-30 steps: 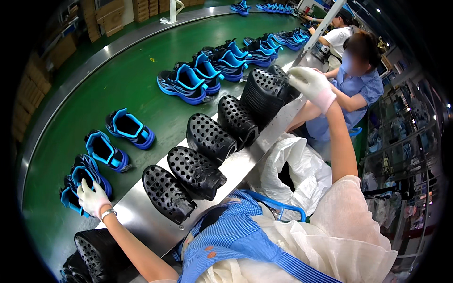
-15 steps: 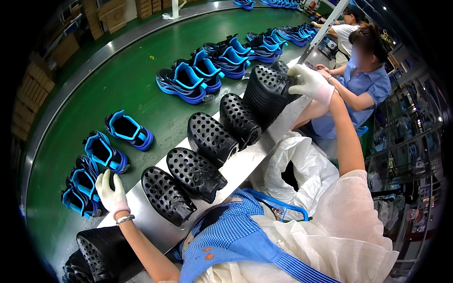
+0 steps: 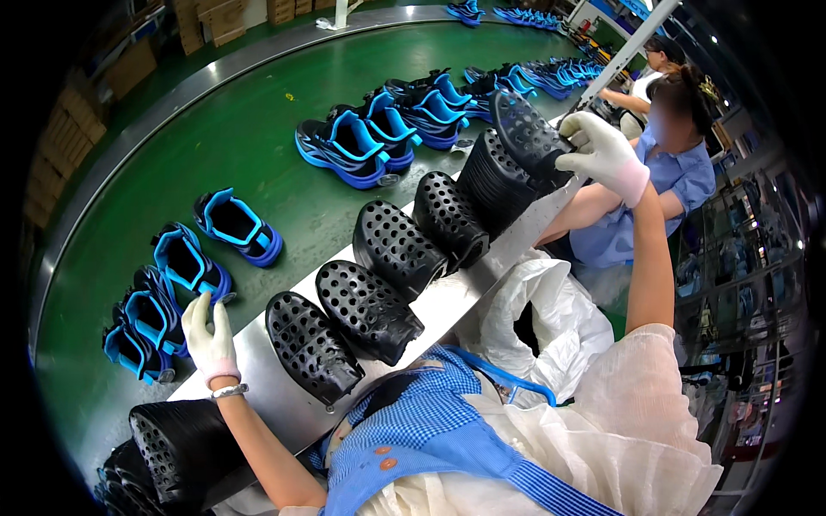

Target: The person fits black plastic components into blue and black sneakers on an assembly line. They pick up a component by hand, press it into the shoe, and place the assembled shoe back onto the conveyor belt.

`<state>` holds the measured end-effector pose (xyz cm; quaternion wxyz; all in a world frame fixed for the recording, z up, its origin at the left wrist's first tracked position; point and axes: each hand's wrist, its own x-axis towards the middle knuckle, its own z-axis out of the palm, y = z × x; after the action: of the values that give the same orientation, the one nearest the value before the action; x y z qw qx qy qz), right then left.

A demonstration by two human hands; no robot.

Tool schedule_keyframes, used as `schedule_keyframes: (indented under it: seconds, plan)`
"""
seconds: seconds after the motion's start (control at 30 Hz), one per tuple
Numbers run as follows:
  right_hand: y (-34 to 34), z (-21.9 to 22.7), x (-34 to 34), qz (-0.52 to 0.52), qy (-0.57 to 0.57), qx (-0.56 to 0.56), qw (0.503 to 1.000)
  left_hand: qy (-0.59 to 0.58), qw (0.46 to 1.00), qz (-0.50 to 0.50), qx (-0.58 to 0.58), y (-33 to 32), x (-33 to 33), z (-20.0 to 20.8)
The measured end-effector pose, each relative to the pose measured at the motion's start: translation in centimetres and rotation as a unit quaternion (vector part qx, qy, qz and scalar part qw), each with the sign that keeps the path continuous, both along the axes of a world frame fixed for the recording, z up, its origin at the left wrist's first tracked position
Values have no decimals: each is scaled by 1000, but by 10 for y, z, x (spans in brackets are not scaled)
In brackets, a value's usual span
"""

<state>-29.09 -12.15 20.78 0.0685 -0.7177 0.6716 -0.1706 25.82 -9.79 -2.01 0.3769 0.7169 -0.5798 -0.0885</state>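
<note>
My gloved right hand pinches the back end of a black perforated shoe form and holds it tilted above the stack of nested black shoe forms. Toward my left, my gloved left hand is open, its fingers stretched up beside the heel of a blue-and-black sneaker. Whether the fingertips touch that heel I cannot tell. Between my hands, several single black shoe forms lie in a row on a metal ledge.
More sneakers stand in a line on the green conveyor. Another stack of black forms sits at the near left. A white sack is below the ledge. A co-worker in blue sits close on the right, beside a white post.
My right hand has taken hold of the top shoe form and raised it off the stack. My left hand stays near the sneakers, fingers closer together. The whole view has shifted slightly.
</note>
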Motion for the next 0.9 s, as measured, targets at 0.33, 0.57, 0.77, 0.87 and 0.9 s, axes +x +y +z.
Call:
schedule_keyframes:
  seconds: [0.33,0.57,0.77,0.87,0.9]
  plan:
    - [-14,-26,221,354,-123,6,927,552,793,-249,-69,3,-67,66]
    - [-22,-76,340,421,-185,121,880,772,604,-161,-116,10,-30,44]
    - [-32,-113,385,448,-62,125,883,766,607,-10,-213,9,-12,17]
    - [-40,-121,397,436,-36,129,890,741,631,28,-228,0,-7,15]
    - [-43,-122,401,433,-27,130,892,729,643,37,-232,-5,-4,17]
